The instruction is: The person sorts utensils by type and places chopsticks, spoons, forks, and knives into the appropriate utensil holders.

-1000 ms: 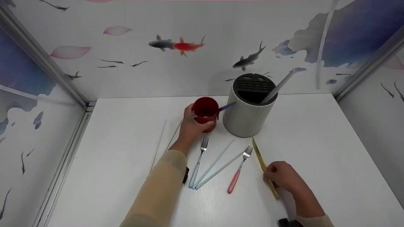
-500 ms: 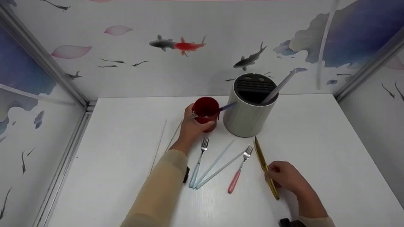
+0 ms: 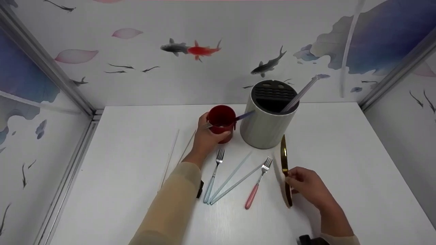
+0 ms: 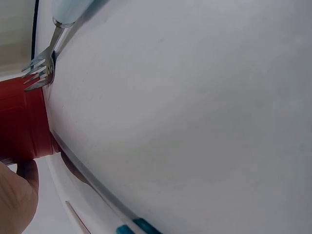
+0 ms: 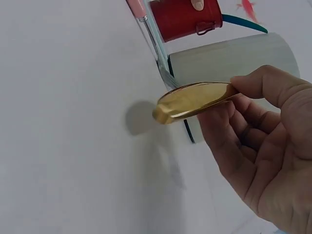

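My left hand (image 3: 206,139) grips a red cup (image 3: 221,112) from its left side, thumb across the front. Fork tines (image 3: 207,125) show at the cup's left rim, and a blue-purple handle (image 3: 245,115) leans out at the right. Between thumb and fingers, my right hand (image 3: 306,187) pinches a gold table knife (image 3: 284,156) by its handle, blade pointing away. The knife is raised off the table, its shadow beside it. In the right wrist view the gold handle end (image 5: 197,100) points toward the camera, the fingers curled beneath.
A grey-green utensil holder (image 3: 260,131) with a black slotted insert stands behind the knife, a clear handle (image 3: 301,95) leaning in it. A blue-handled fork (image 3: 214,175), two pale blue sticks (image 3: 231,177) and a pink-handled fork (image 3: 258,183) lie between my hands. Thin pale sticks (image 3: 172,153) lie left.
My right hand has raised the gold knife from the table and turned it, so its blade points more directly away. The left hand stays at the red cup.
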A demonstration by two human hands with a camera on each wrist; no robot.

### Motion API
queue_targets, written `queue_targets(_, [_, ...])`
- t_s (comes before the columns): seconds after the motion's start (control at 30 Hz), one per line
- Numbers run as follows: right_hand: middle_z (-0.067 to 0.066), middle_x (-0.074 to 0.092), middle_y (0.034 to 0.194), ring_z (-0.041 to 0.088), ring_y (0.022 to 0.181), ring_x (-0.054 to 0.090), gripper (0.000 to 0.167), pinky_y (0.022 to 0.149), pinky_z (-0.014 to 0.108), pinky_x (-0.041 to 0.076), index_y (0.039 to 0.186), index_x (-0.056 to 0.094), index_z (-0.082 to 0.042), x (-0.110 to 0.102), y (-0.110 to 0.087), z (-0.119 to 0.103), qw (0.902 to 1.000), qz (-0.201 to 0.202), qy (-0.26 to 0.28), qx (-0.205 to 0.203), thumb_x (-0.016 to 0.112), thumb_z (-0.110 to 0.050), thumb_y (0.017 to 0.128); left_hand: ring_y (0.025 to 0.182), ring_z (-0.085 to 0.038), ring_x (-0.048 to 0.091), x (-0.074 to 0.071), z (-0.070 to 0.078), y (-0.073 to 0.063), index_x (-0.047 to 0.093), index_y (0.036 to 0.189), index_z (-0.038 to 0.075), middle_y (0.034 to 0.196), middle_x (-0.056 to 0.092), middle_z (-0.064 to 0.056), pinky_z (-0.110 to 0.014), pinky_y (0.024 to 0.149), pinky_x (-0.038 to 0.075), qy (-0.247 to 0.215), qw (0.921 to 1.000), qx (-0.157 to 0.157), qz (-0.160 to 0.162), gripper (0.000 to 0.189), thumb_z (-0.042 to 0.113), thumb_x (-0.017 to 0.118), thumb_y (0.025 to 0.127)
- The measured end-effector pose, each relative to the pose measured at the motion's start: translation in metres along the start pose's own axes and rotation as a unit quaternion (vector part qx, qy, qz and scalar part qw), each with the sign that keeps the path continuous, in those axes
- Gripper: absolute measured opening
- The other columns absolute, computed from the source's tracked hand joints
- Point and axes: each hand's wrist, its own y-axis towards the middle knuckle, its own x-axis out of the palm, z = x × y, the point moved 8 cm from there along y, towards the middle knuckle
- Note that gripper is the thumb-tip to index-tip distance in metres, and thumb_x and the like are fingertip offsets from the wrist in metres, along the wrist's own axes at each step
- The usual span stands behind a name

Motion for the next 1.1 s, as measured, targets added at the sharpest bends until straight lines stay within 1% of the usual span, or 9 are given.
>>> queue_targets(0.1, [0.016, 0.071, 0.101, 0.024, 0.090, 0.069, 0.017, 0.076, 0.033, 0.064, 0.112, 0.067, 0.002, 0.002, 0.000, -0.017, 0.9990, 0.023, 0.021, -0.031, 0.066, -0.009, 0.099, 0.144, -0.020, 0.045, 0.000, 0.000, 0.000, 0.031, 0.156, 0.030, 0.155, 0.047, 0.005, -0.043, 0.110, 0.053, -0.005, 1.0000, 0.002, 0.000, 0.100, 0.036, 0.092, 0.078])
queue_targets(0.23, [0.016, 0.069, 0.099, 0.024, 0.090, 0.070, 0.016, 0.076, 0.031, 0.065, 0.112, 0.067, 0.003, 0.011, 0.004, -0.044, 0.9939, 0.054, 0.052, -0.081, 0.067, -0.007, 0.099, 0.143, -0.020, 0.046, -0.002, 0.000, 0.000, 0.031, 0.156, 0.029, 0.155, 0.047, 0.005, -0.042, 0.109, 0.053, -0.002, 1.0000, 0.007, 0.004, 0.099, 0.037, 0.092, 0.078])
queue_targets(0.4, [0.014, 0.068, 0.099, 0.023, 0.090, 0.070, 0.009, 0.079, 0.028, 0.064, 0.107, 0.070, -0.002, 0.024, 0.012, -0.074, 0.9869, 0.083, 0.068, -0.120, 0.068, -0.006, 0.099, 0.142, -0.019, 0.047, 0.000, -0.002, 0.000, 0.031, 0.156, 0.030, 0.154, 0.047, 0.005, -0.042, 0.108, 0.055, -0.009, 1.0000, 0.003, -0.001, 0.099, 0.037, 0.092, 0.078])
queue_targets(0.53, [0.012, 0.070, 0.100, 0.021, 0.090, 0.069, 0.006, 0.080, 0.025, 0.063, 0.104, 0.071, -0.006, 0.028, 0.018, -0.097, 0.9823, 0.111, 0.071, -0.134, 0.068, -0.007, 0.099, 0.143, -0.020, 0.046, 0.001, -0.001, 0.000, 0.031, 0.156, 0.030, 0.155, 0.047, 0.005, -0.043, 0.108, 0.054, -0.015, 0.9999, 0.005, -0.005, 0.099, 0.037, 0.092, 0.078])
queue_targets(0.7, [0.012, 0.070, 0.104, 0.018, 0.092, 0.073, 0.010, 0.085, 0.021, 0.061, 0.108, 0.071, -0.005, 0.031, 0.024, -0.126, 0.9762, 0.134, 0.088, -0.147, 0.068, -0.010, 0.100, 0.143, -0.019, 0.046, 0.000, 0.001, 0.001, 0.031, 0.156, 0.029, 0.155, 0.047, 0.005, -0.042, 0.109, 0.053, -0.011, 0.9998, 0.014, 0.000, 0.099, 0.036, 0.092, 0.078])
queue_targets(0.8, [0.013, 0.069, 0.105, 0.018, 0.095, 0.074, 0.012, 0.088, 0.022, 0.061, 0.109, 0.070, -0.004, 0.034, 0.031, -0.143, 0.9717, 0.142, 0.101, -0.159, 0.068, -0.012, 0.101, 0.144, -0.018, 0.046, 0.000, 0.002, 0.001, 0.031, 0.156, 0.029, 0.155, 0.047, 0.006, -0.041, 0.110, 0.053, -0.013, 0.9998, 0.013, -0.001, 0.099, 0.037, 0.092, 0.078])
queue_targets(1.0, [0.008, 0.070, 0.109, 0.015, 0.103, 0.069, 0.017, 0.090, 0.019, 0.059, 0.113, 0.071, -0.007, 0.039, 0.044, -0.170, 0.9644, 0.167, 0.110, -0.172, 0.070, -0.018, 0.100, 0.145, -0.017, 0.046, -0.001, 0.001, 0.000, 0.033, 0.155, 0.030, 0.155, 0.048, 0.006, -0.040, 0.113, 0.050, -0.020, 0.9997, 0.011, -0.003, 0.098, 0.038, 0.092, 0.078])
queue_targets(1.1, [0.006, 0.070, 0.110, 0.014, 0.104, 0.068, 0.018, 0.092, 0.018, 0.057, 0.113, 0.071, -0.008, 0.041, 0.050, -0.179, 0.9589, 0.182, 0.118, -0.183, 0.071, -0.019, 0.100, 0.144, -0.017, 0.047, 0.000, 0.000, -0.001, 0.033, 0.156, 0.030, 0.155, 0.048, 0.006, -0.040, 0.113, 0.050, -0.019, 0.9998, 0.010, -0.003, 0.099, 0.039, 0.093, 0.077])
